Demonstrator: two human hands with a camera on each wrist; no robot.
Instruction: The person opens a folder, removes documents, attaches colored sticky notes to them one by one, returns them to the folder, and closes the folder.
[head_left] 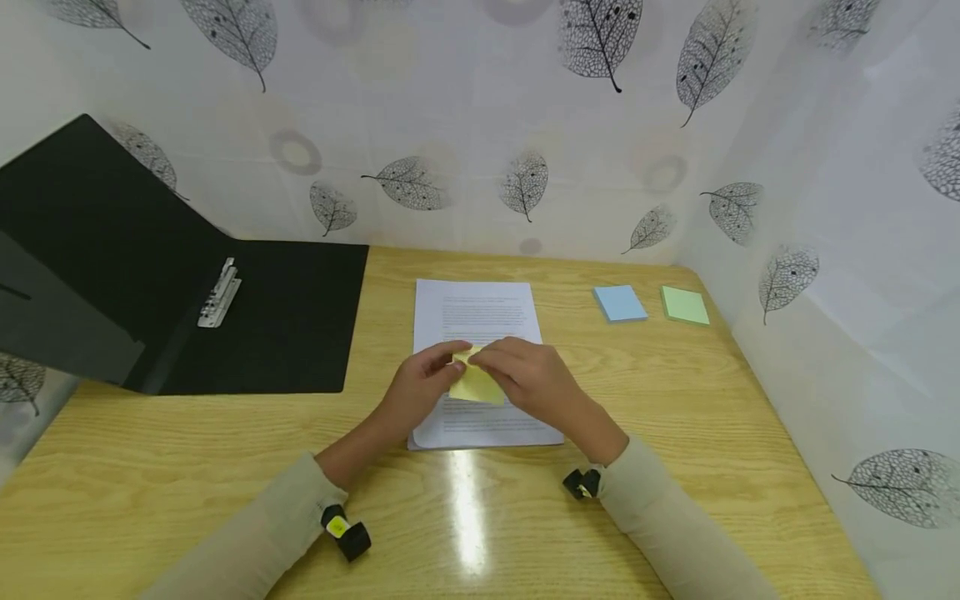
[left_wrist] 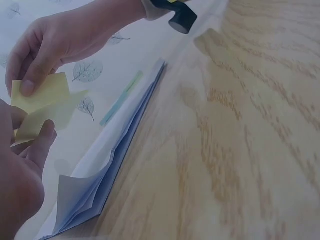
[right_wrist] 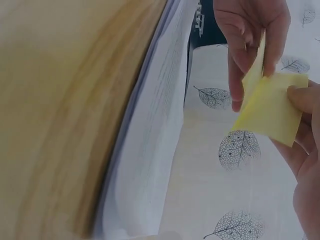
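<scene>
Over the printed paper stack (head_left: 487, 317), both hands meet at yellow sticky notes. My left hand (head_left: 414, 387) holds a thin yellow sticky note pad (right_wrist: 254, 75) between thumb and fingers. From the other side, my right hand (head_left: 542, 379) pinches a yellow sticky note (right_wrist: 272, 107) by its edge. In the right wrist view this note stands at an angle to the pad, and the two meet along one edge. The stack lies on the table below, and one corner of its sheets curls up in the left wrist view.
On the left a black folder (head_left: 292, 317) lies opened, its cover raised and a metal clip (head_left: 219, 296) inside. A blue sticky note pad (head_left: 620, 303) and a green one (head_left: 684, 305) sit at the table's back right. Leaf-patterned white hangings (head_left: 450, 100) border the table (head_left: 660, 400).
</scene>
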